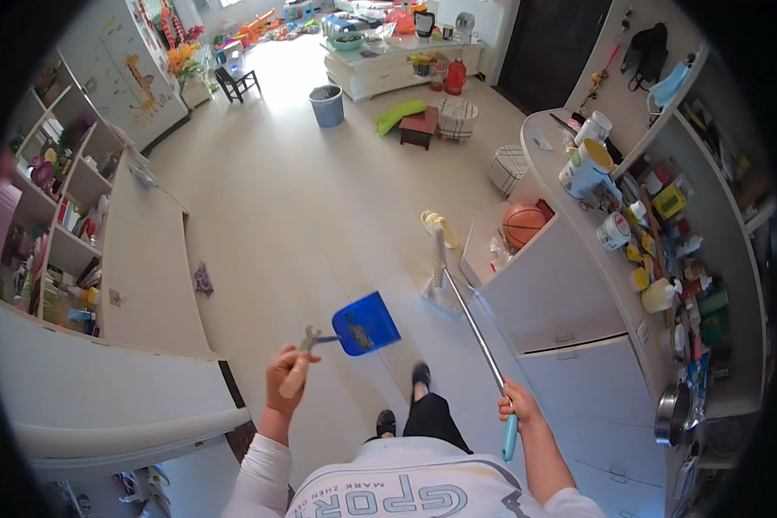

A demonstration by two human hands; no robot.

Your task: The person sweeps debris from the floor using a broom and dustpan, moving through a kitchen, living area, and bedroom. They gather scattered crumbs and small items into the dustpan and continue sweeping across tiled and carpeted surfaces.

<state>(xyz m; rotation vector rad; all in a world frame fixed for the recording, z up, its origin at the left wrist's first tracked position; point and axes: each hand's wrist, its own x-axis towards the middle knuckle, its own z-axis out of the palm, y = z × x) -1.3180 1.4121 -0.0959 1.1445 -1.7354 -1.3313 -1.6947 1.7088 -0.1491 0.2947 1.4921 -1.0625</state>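
Observation:
My left hand (285, 379) is closed around the handle of a blue dustpan (381, 322), which is low over the tiled floor in front of me. Grey-brown debris (360, 334) lies in the pan; whether the pan touches the floor I cannot tell. In my right hand (520, 403) is the metal pole of a broom (474, 327), gripped just above its teal end. The pale broom head (439, 259) is ahead, with its bristles (441, 299) near the corner of a white cabinet (557, 291). Behind the head lies a pair of yellow slippers (440, 226).
A purple cloth (202, 279) lies by the left cabinet (149, 259). On an open shelf at right sits a basketball (523, 225). Farther off stand a grey bin (327, 106), a small brown stool (419, 126) and plaid stools (457, 118). Bottles and cans crowd the right counter (553, 139).

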